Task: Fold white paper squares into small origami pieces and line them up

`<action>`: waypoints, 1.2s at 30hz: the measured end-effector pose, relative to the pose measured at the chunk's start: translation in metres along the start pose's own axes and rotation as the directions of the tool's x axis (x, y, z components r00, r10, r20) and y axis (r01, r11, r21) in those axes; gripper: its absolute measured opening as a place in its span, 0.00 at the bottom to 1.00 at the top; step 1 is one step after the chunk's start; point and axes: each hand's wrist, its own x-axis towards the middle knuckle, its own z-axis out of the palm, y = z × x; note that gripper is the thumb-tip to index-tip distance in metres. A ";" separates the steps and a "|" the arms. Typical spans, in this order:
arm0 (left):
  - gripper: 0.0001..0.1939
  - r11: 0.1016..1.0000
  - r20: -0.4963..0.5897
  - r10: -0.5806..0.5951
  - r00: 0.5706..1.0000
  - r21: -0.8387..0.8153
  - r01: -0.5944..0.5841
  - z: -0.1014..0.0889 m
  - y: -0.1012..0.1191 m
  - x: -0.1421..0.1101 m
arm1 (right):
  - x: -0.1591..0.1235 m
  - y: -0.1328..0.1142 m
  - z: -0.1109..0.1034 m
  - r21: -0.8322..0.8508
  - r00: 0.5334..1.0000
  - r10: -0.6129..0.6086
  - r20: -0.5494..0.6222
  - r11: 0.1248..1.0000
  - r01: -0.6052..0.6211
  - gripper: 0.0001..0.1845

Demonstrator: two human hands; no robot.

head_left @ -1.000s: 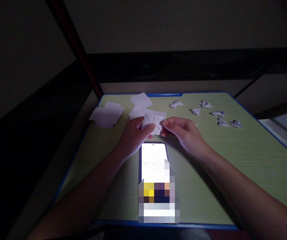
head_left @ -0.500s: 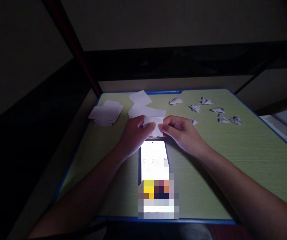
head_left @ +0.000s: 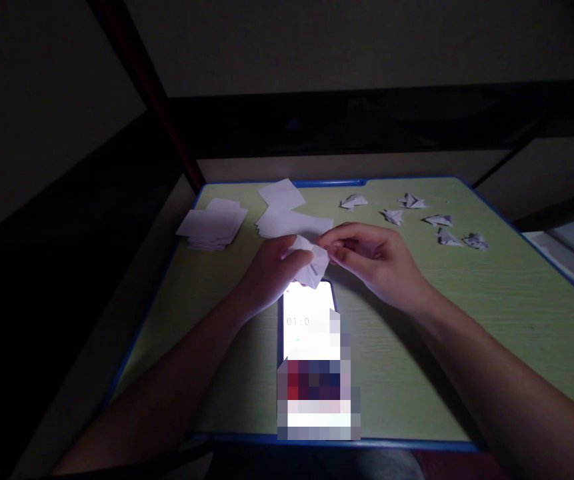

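A small folded white paper (head_left: 313, 268) is held up over the top end of a lit phone (head_left: 309, 300). My left hand (head_left: 273, 270) grips its left side, thumb lying across the front face. At its upper right edge my right hand (head_left: 369, 253) has thumb and fingertips pinched together on the paper. The paper is tilted, with creases and a corner pointing down. Just behind it lies a spread of white paper sheets (head_left: 294, 223).
A stack of white sheets (head_left: 211, 223) lies at the back left of the green table (head_left: 467, 320). Several folded paper figures (head_left: 411, 201) are scattered at the back right. Blue edging (head_left: 401, 443) runs round the table, and a dark wall stands behind it.
The paper has turned from lying square to being tilted, one corner now down. My right hand has shifted its pinch to the upper right edge and risen slightly; my left hand stays nearly in place.
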 end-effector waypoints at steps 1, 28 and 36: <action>0.07 1.000 0.010 -0.003 1.000 0.006 0.003 0.000 0.000 0.000 | 0.000 0.000 0.000 -0.013 1.000 -0.004 0.006 1.000 0.004 0.05; 0.09 0.970 0.031 0.146 0.989 0.191 -0.149 -0.009 0.006 -0.002 | -0.001 0.002 -0.003 -0.314 0.982 -0.169 0.086 0.931 0.188 0.06; 0.11 0.905 0.052 0.145 0.988 0.397 -0.154 -0.009 0.008 -0.002 | -0.002 0.003 -0.002 -0.258 0.992 -0.098 0.075 0.959 0.114 0.05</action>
